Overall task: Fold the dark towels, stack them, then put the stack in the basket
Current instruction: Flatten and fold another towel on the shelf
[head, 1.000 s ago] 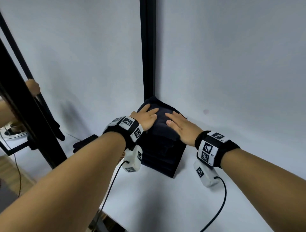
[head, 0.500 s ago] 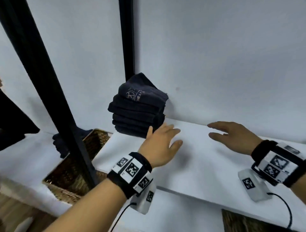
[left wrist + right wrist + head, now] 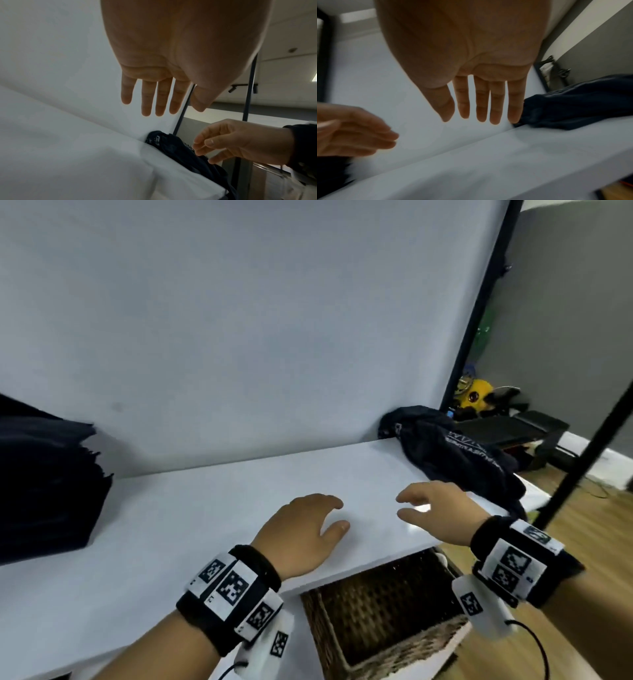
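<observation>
Both hands hover palm-down over the white table [image 3: 178, 529], near its front edge, holding nothing. The left hand [image 3: 301, 534] has its fingers loosely extended and slightly spread, the thumb angled to the right; from the left wrist view the fingers [image 3: 147, 97] hang straight and apart. The right hand [image 3: 442, 513] sits just to the right of it, fingers relaxed and a little bent, thumb pointing left toward the other hand, near the crumpled towel but apart from it. Each forearm wears a black wristband [image 3: 236, 594] carrying white square-patterned marker tags, with a white camera unit slung below. The unfolded dark towel [image 3: 455, 453] lies bunched at the far right end of the table against the white backdrop, its lower edge drooping over the table's right side; it is navy with white printed lettering, too blurred to read. At the far left edge stands a stack of folded dark towels [image 3: 44, 477], blurred. A brown woven wicker basket [image 3: 387, 625] sits below the table's near edge, between the two wrists.
</observation>
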{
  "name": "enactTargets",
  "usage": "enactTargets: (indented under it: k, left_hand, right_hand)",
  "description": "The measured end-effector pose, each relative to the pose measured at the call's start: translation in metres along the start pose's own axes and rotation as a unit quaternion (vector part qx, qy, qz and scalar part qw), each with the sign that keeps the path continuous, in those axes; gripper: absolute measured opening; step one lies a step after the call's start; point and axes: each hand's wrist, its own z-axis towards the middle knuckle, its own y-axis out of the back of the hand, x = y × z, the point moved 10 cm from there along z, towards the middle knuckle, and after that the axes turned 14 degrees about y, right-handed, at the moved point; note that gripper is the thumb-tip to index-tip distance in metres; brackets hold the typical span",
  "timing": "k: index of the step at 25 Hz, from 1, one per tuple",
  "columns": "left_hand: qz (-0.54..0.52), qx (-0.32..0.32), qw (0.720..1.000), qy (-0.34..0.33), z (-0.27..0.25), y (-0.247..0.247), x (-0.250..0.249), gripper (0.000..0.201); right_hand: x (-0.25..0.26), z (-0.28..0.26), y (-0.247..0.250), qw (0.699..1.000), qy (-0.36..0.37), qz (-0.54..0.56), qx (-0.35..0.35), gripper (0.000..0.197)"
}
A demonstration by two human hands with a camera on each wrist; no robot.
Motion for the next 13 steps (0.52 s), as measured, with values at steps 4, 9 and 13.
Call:
enactTargets:
  k: [4, 9, 13]
  left_hand:
    - [0.017, 0.020, 1.000, -0.007, 0.057, -0.036, -0.048, 0.046]
    - [0.020, 0.041, 0.999, 0.009, 0.137, -0.087, -0.097, 0.041]
    - [0.026, 0.048, 0.998, 0.021, 0.177, -0.118, -0.125, 0.038]
  right_hand:
    - [-0.096, 0.001, 0.063, 0.992, -0.048, -0.031, -0.113, 0.005]
    - [-0.236, 0.023, 0.089, 0.969, -0.195, -0.138, -0.063, 0.033]
    - [-0.241, 0.033, 0.097, 0.964, -0.125, -0.165, -0.166, 0.017]
